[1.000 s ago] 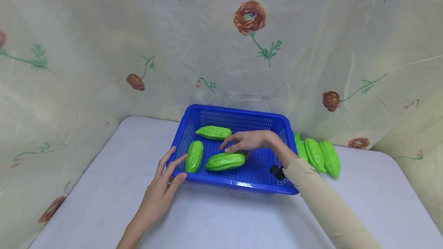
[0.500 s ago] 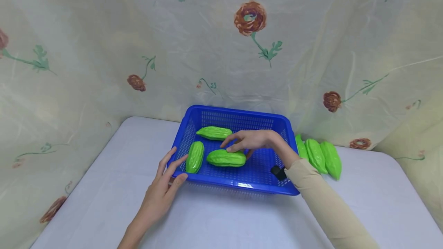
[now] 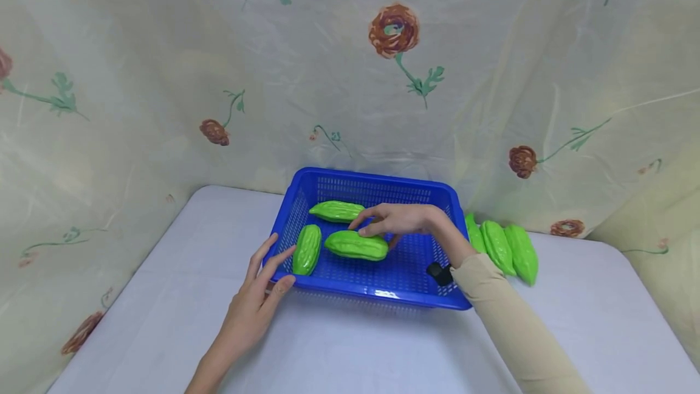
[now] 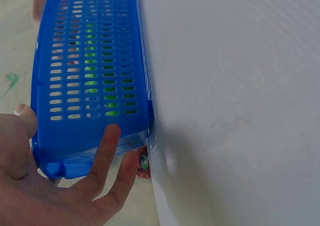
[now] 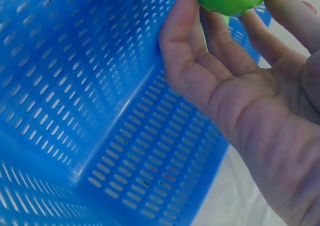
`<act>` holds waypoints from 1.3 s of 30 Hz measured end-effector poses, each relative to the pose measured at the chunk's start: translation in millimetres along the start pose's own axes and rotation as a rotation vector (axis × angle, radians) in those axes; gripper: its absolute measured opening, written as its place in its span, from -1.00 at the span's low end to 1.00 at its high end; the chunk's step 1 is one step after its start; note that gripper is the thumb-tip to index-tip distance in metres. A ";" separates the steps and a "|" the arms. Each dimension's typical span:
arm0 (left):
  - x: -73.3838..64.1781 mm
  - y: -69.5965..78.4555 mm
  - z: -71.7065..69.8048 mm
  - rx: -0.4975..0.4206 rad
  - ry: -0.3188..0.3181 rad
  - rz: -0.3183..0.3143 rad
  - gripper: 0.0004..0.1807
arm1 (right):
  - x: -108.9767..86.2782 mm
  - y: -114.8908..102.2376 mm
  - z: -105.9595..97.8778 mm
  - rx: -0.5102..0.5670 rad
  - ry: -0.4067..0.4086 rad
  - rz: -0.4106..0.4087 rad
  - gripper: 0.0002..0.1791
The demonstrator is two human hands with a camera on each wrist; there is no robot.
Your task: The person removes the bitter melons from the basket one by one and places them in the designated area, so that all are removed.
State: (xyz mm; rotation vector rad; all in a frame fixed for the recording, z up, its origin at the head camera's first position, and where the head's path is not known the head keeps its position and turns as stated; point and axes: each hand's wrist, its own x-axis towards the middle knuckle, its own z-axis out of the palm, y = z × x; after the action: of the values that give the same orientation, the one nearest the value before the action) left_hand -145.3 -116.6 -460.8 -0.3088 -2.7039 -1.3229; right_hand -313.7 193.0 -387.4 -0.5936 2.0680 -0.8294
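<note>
Floral-printed curtain [image 3: 306, 65] fills our backdrop, its sheets running out of frame, and below it we have a table [image 3: 158, 303] under white cloth, its near edge cut off. Centre stage, we get a blue basket [image 3: 350, 290] with slotted walls, and down inside it the right hand [image 3: 391, 222] has hold of a ribbed green gourd [image 3: 355, 246], fingers bent around it from above. From the right wrist we catch only that gourd's glossy end between the fingertips, the rest lost past the top edge, and we cannot tell whether it touches the basket floor. Over at the near left corner, the left hand [image 3: 253, 306] spreads its fingers, nearly straight, thumb on the rim, touching the basket with no gourd in its grasp; its wrist view gives us just green glimpses through the slots. Just beside those left fingers, we see an upright-pointing gourd [image 3: 308, 250] along the left wall; behind, a far gourd [image 3: 333, 211] lies crosswise, its right end hidden by the right hand. Outside, on the right, we count three gourds [image 3: 499, 247] side by side, the nearest partly masked by basket and sleeve [image 3: 516, 330]. Against that cuff we spot a black object [image 3: 439, 273], too dark to make out.
</note>
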 end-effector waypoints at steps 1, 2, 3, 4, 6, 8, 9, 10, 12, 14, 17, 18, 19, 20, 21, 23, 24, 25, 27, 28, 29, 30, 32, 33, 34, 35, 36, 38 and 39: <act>0.0 0.0 -0.1 0.001 0.001 0.001 -0.49 | -0.4 0.0 -0.4 0.000 0.007 -0.006 -0.49; 0.1 0.1 -0.2 0.002 0.002 0.001 -0.49 | -0.7 0.2 -0.9 -0.001 0.012 -0.014 -0.48; 0.1 0.2 -0.3 0.002 0.003 0.001 -0.49 | -1.2 0.4 -1.4 0.001 0.016 -0.021 -0.48; 0.2 0.3 -0.4 0.002 0.003 0.000 -0.49 | -1.7 0.3 -1.8 0.002 0.020 -0.027 -0.48; 0.2 0.5 -0.4 0.003 0.003 -0.001 -0.48 | -3.5 0.0 -2.5 0.008 0.028 -0.035 -0.46; 0.2 0.7 -0.4 0.003 0.002 -0.002 -0.48 | -6.2 -0.6 -2.9 0.012 0.040 -0.044 -0.46; 0.2 0.6 -0.3 0.003 0.002 -0.002 -0.48 | -8.0 -1.5 -2.9 0.017 0.048 -0.045 -0.46; 0.2 0.7 -0.1 0.002 0.001 -0.001 -0.48 | -10.2 -2.1 -3.0 0.019 0.060 -0.048 -0.46; 0.2 0.7 0.4 0.001 0.000 0.001 -0.48 | -15.4 -3.0 -3.5 0.021 0.084 -0.059 -0.47; 0.3 0.6 0.8 0.001 0.000 0.002 -0.48 | -21.5 -4.4 -4.8 0.023 0.109 -0.073 -0.48; -0.1 0.2 0.7 0.005 0.000 -0.001 -0.48 | -32.9 -6.9 -8.6 0.025 0.145 -0.099 -0.50; -0.3 -0.1 0.6 0.007 0.000 -0.003 -0.48 | -37.5 -7.9 -10.2 0.029 0.158 -0.106 -0.50; -0.5 -0.1 0.5 0.009 0.000 -0.005 -0.48 | -42.5 -8.4 -12.1 0.032 0.170 -0.112 -0.50; -0.8 0.0 0.3 0.011 0.001 -0.006 -0.48 | -47.7 -8.7 -13.9 0.031 0.182 -0.119 -0.50; -1.0 -0.1 0.2 0.013 0.001 -0.008 -0.49 | -53.1 -8.9 -15.6 0.031 0.194 -0.124 -0.50; -1.1 0.3 0.3 0.014 0.001 -0.008 -0.48 | -64.3 -7.6 -18.6 0.029 0.223 -0.126 -0.49; -1.1 0.5 0.4 0.012 -0.001 -0.008 -0.48 | -69.9 -6.1 -19.9 0.030 0.238 -0.123 -0.49; -0.8 0.9 0.4 0.010 -0.002 -0.006 -0.48 | -75.3 -3.7 -21.4 0.028 0.253 -0.122 -0.48; -0.7 1.4 0.2 0.006 -0.003 -0.004 -0.48 | -86.0 1.7 -23.7 0.031 0.286 -0.112 -0.48; -0.4 1.8 0.2 0.003 -0.004 -0.003 -0.48 | -91.4 5.0 -24.7 0.035 0.304 -0.106 -0.48; -0.4 2.0 0.0 0.001 -0.004 -0.002 -0.48 | -96.9 8.6 -25.6 0.041 0.321 -0.103 -0.48; -0.4 2.4 -0.2 -0.001 -0.004 -0.002 -0.48 | -102.2 12.5 -26.5 0.045 0.339 -0.101 -0.47; -0.3 2.8 -0.5 -0.004 -0.003 -0.002 -0.48 | -112.7 20.0 -27.6 0.054 0.379 -0.094 -0.46; -0.1 2.9 -0.4 -0.004 -0.004 -0.004 -0.48 | -117.9 23.8 -27.7 0.060 0.397 -0.090 -0.45; 0.0 2.9 -0.4 -0.004 -0.005 -0.006 -0.48 | -122.9 27.9 -27.8 0.063 0.416 -0.089 -0.45; -0.3 2.9 -0.6 -0.003 -0.004 -0.005 -0.48 | -127.7 32.0 -27.8 0.070 0.431 -0.086 -0.44; -0.3 2.7 -0.5 -0.001 -0.004 -0.005 -0.48 | -132.2 36.4 -27.7 0.075 0.447 -0.087 -0.43; -0.4 2.0 -0.2 0.004 -0.002 -0.008 -0.48 | -141.4 45.3 -27.2 0.089 0.473 -0.089 -0.42; -0.4 1.7 0.0 0.005 -0.001 -0.008 -0.48 | -145.7 50.3 -27.1 0.094 0.484 -0.095 -0.41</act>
State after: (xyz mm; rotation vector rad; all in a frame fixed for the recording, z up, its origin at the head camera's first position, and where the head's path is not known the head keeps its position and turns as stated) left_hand -144.5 -115.6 -459.6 -0.2987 -2.7119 -1.3182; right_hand -260.3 331.3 -337.4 -0.4745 2.4272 -1.2124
